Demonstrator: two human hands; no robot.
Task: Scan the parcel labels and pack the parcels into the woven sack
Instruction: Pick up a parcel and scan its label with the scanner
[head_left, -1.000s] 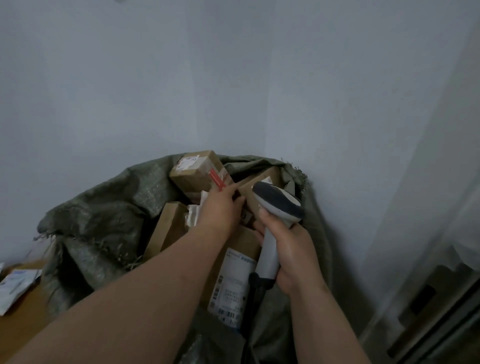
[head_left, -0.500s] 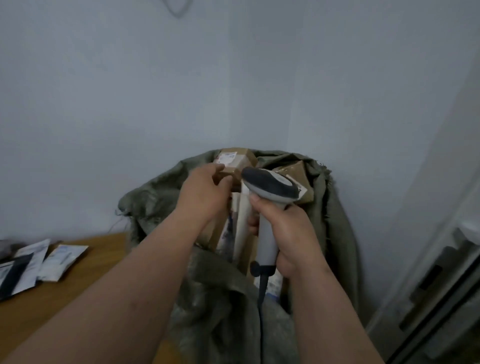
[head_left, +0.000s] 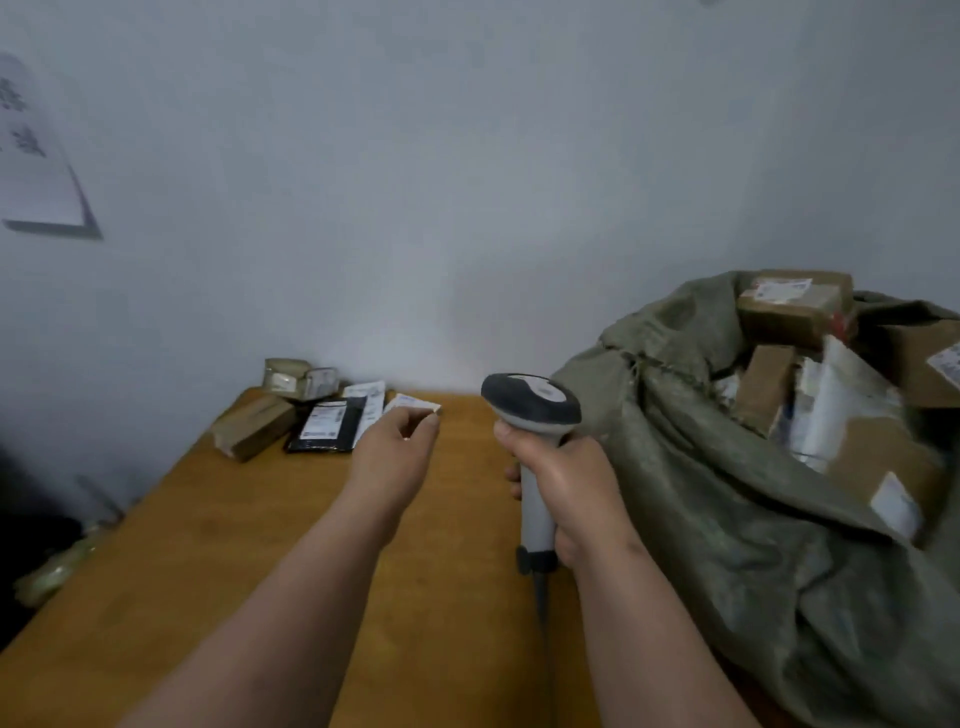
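Observation:
The green woven sack (head_left: 727, 519) stands at the right, its mouth open and full of brown boxes (head_left: 789, 306) and white parcels. My right hand (head_left: 571, 493) grips the grey barcode scanner (head_left: 530, 405) upright beside the sack, its cable hanging down. My left hand (head_left: 395, 452) hovers over the wooden table (head_left: 208, 545) with loosely curled fingers and holds nothing. Its fingertips are just short of a white envelope parcel (head_left: 410, 401). Further left lie a black labelled bag (head_left: 327, 423), a brown box (head_left: 254, 426) and another white envelope (head_left: 370, 397).
Two taped packets (head_left: 298, 376) sit against the wall at the table's far edge. A paper sheet (head_left: 36, 171) hangs on the wall at the left. Dark clutter lies beyond the table's left edge.
My left hand has come away from the boxes in the sack and moved left over the table towards the loose parcels. The view has swung left; my right hand still holds the scanner.

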